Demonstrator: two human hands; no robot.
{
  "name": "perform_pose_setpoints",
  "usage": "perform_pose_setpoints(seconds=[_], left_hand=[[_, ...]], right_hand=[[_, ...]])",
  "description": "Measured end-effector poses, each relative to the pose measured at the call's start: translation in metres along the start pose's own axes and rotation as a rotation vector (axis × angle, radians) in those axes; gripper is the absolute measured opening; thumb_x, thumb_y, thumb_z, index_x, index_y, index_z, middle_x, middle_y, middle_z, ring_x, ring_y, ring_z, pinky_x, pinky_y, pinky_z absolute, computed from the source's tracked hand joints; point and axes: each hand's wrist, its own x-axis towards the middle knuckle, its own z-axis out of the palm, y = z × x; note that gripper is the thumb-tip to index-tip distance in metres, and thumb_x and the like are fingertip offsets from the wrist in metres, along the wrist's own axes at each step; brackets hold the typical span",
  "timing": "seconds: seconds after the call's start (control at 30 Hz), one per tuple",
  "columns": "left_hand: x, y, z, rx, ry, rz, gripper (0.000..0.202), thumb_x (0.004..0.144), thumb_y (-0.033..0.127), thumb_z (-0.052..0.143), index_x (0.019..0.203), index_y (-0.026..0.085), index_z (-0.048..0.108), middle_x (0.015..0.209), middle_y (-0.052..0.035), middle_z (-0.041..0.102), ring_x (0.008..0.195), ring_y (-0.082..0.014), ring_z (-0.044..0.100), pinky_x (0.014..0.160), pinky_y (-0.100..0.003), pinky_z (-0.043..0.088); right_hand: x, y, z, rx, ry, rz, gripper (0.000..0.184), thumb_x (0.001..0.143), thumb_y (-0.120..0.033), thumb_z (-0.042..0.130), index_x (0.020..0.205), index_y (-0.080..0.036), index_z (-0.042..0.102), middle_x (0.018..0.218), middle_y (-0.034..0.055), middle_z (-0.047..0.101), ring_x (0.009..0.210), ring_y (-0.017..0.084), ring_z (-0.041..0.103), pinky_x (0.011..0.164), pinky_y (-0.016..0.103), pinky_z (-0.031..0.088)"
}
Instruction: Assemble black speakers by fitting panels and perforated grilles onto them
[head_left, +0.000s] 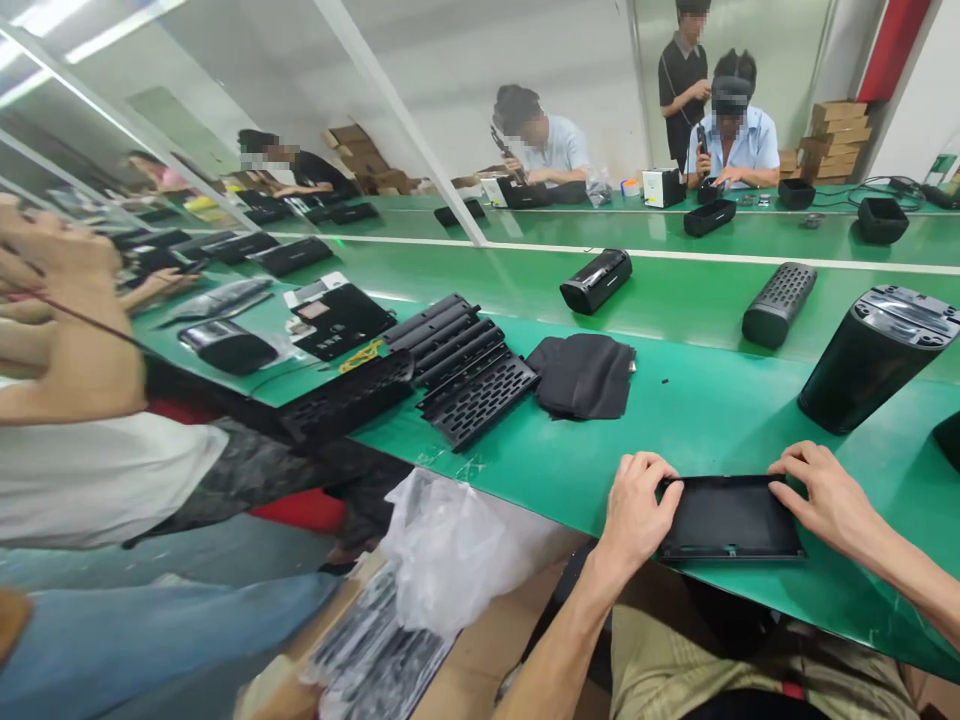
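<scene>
A flat black rectangular panel [729, 520] lies at the near edge of the green table [697, 420]. My left hand [637, 510] grips its left end, fingers curled over the top-left corner. At the other end, my right hand [821, 495] presses on the panel with fingers bent over the edge. Both hands hold the panel flat on the table.
A stack of black perforated grilles [465, 375] and a folded black cloth [583, 375] lie to the left. Black speaker bodies [874, 355] [778, 303] [596, 281] stand farther back. A co-worker [90, 400] sits close on the left; other people work across the table. A plastic bag [450, 545] hangs below.
</scene>
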Motion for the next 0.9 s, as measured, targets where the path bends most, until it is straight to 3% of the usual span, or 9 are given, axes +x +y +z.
perform_pose_setpoints(seconds=[0.07,0.13,0.27,0.33,0.4,0.5,0.6,0.77,0.9], left_hand=[[-0.002,0.006,-0.007,-0.105,-0.057,-0.051,0.011,0.09,0.026,0.058,0.084,0.023,0.066,0.094,-0.0044,0.07,0.095,-0.0243,0.06,0.089,-0.039,0.048],[-0.004,0.012,-0.014,-0.256,-0.125,-0.147,0.013,0.092,0.033,0.058,0.086,0.023,0.063,0.078,0.0004,0.063,0.079,-0.0189,0.057,0.075,-0.032,0.045],[-0.013,0.022,-0.02,-0.686,-0.249,-0.394,0.035,0.09,0.054,0.065,0.103,0.023,0.055,0.063,0.0092,0.043,0.055,-0.011,0.039,0.055,-0.025,0.031],[-0.019,0.025,-0.018,-0.903,-0.287,-0.48,0.048,0.083,0.058,0.073,0.109,0.023,0.052,0.068,0.0082,0.05,0.057,-0.0102,0.043,0.056,-0.023,0.036],[-0.024,0.028,-0.013,-1.038,-0.288,-0.524,0.056,0.077,0.056,0.081,0.11,0.022,0.051,0.077,0.0045,0.059,0.064,-0.0113,0.051,0.061,-0.024,0.043],[-0.031,0.031,-0.007,-1.1,-0.28,-0.549,0.059,0.074,0.05,0.086,0.112,0.02,0.053,0.082,0.001,0.065,0.071,-0.0131,0.056,0.068,-0.026,0.046],[-0.035,0.031,-0.005,-1.096,-0.275,-0.548,0.056,0.077,0.047,0.085,0.116,0.019,0.056,0.082,0.0006,0.065,0.072,-0.013,0.055,0.068,-0.025,0.045],[-0.041,0.025,-0.002,-1.093,-0.273,-0.532,0.053,0.082,0.05,0.08,0.119,0.019,0.058,0.08,0.0017,0.062,0.07,-0.0119,0.052,0.067,-0.025,0.041],[-0.043,0.021,0.001,-1.076,-0.266,-0.533,0.051,0.084,0.048,0.077,0.122,0.019,0.06,0.079,0.002,0.06,0.069,-0.012,0.05,0.066,-0.024,0.04]], right_hand=[[-0.001,-0.002,0.0,0.047,-0.038,0.008,0.029,0.091,-0.05,0.055,0.089,-0.026,0.071,0.101,0.0094,0.069,0.099,0.032,0.061,0.088,0.045,0.048],[-0.004,-0.006,-0.005,0.155,-0.119,0.041,0.033,0.095,-0.053,0.052,0.09,-0.025,0.066,0.085,0.0046,0.067,0.081,0.025,0.061,0.075,0.038,0.05],[-0.015,-0.017,-0.012,0.608,-0.271,0.333,0.049,0.089,-0.07,0.066,0.094,-0.022,0.06,0.065,-0.0042,0.055,0.059,0.016,0.05,0.052,0.025,0.037],[-0.023,-0.018,-0.01,0.768,-0.254,0.435,0.056,0.081,-0.072,0.077,0.098,-0.021,0.062,0.069,-0.0035,0.059,0.06,0.015,0.052,0.052,0.024,0.035],[-0.031,-0.015,-0.007,0.874,-0.225,0.452,0.056,0.079,-0.067,0.083,0.103,-0.021,0.064,0.081,0.0004,0.067,0.071,0.017,0.06,0.059,0.025,0.042],[-0.04,-0.012,-0.006,0.967,-0.232,0.464,0.053,0.078,-0.059,0.088,0.108,-0.021,0.065,0.098,0.0051,0.074,0.089,0.024,0.068,0.076,0.031,0.051],[-0.046,-0.013,-0.01,0.984,-0.267,0.48,0.052,0.077,-0.054,0.089,0.11,-0.022,0.066,0.104,0.0063,0.074,0.093,0.026,0.069,0.081,0.035,0.053],[-0.05,-0.019,-0.013,0.935,-0.214,0.486,0.054,0.078,-0.065,0.085,0.105,-0.022,0.067,0.086,0.0005,0.067,0.08,0.02,0.064,0.064,0.026,0.048],[-0.05,-0.018,-0.01,0.981,-0.215,0.492,0.055,0.077,-0.066,0.087,0.103,-0.021,0.067,0.086,-0.0003,0.068,0.077,0.018,0.063,0.063,0.024,0.047]])
